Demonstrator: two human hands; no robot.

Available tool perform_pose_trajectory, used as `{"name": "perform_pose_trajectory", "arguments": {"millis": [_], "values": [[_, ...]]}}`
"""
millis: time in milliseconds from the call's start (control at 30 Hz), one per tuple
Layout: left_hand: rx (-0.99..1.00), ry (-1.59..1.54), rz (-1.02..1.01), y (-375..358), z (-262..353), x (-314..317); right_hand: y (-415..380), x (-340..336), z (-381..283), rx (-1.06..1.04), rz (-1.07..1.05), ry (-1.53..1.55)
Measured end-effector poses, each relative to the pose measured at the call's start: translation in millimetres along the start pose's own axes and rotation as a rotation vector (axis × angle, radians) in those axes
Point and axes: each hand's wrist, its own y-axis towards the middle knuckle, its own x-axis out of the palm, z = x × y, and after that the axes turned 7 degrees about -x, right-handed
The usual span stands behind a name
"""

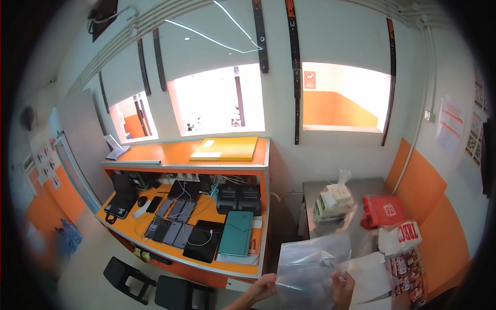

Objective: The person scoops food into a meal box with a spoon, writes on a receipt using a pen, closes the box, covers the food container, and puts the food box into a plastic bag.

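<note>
A clear plastic bag [305,263] is stretched between my two hands at the bottom of the head view. My left hand [264,287] grips its lower left edge with the fingers closed. My right hand [342,287] has its fingers curled at the bag's right side, pinching the film. Behind the bag stands a metal table [323,188]. On it are a tied clear bag of boxed items [333,204], a red bag [385,211] and a white bag with red letters [400,237]. White sheets [369,276] lie just right of my right hand.
Left of me is an orange counter [170,256] with several phones [175,232], a black tablet [204,240], a teal folder [237,232], a laptop [121,199] and loose cables. Two black stools [178,292] stand below it. Colourful printed packs [408,274] lie at the right.
</note>
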Motion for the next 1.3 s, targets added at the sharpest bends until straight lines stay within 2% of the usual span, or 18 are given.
{"name": "perform_pose_trajectory", "arguments": {"millis": [167,267,300,367,500,567,633,700,733,833,867,900,1067,1133,1200,1233,1267,1300], "values": [[-0.015,-0.123,0.0,27,-44,1,-6,50,36,-0.216,-0.422,0.152],[-0.023,-0.187,-0.027,39,-53,-1,-17,68,50,-0.337,-0.379,-0.211],[-0.019,-0.202,-0.046,40,-50,-3,-12,63,36,-0.334,-0.376,-0.211],[-0.007,-0.258,-0.103,38,-40,-11,3,42,4,-0.229,-0.021,-0.156],[0.081,-0.457,-0.453,14,1,-40,11,-5,-12,-0.109,0.039,-0.03],[0.341,-0.2,-0.391,5,34,-9,7,-23,-6,-0.274,0.058,-0.012],[0.313,-0.014,-0.208,-19,47,-4,-1,-40,4,-0.243,0.142,-0.067],[0.168,0.099,-0.153,-14,72,16,-12,-57,3,-0.248,0.146,-0.09],[0.07,0.278,-0.364,-8,80,8,-18,-61,-4,-0.23,0.151,-0.091],[-0.24,0.52,-0.3,6,97,52,-37,-83,6,-0.234,0.181,-0.216],[-0.31,0.746,-0.081,16,89,58,-43,-91,14,-0.223,0.202,-0.23],[-0.381,0.971,0.14,22,78,59,-48,-101,26,-0.258,0.211,-0.301],[-0.403,0.738,0.329,37,-27,-13,-97,-146,84,-0.134,0.38,-0.745],[-0.401,0.615,0.389,37,-71,-23,-117,-135,91,-0.187,0.624,-1.574],[-0.506,0.624,0.379,35,-105,-32,-147,-102,98,-0.181,0.522,-1.203],[-0.545,0.625,0.403,26,-121,-35,-163,-81,107,-0.128,0.407,-0.748],[-0.593,0.571,0.388,20,-134,-41,-170,-47,75,0.144,0.279,-0.551],[-0.653,0.57,0.342,12,-142,-38,-184,-26,82,0.182,0.191,-0.49]]}}
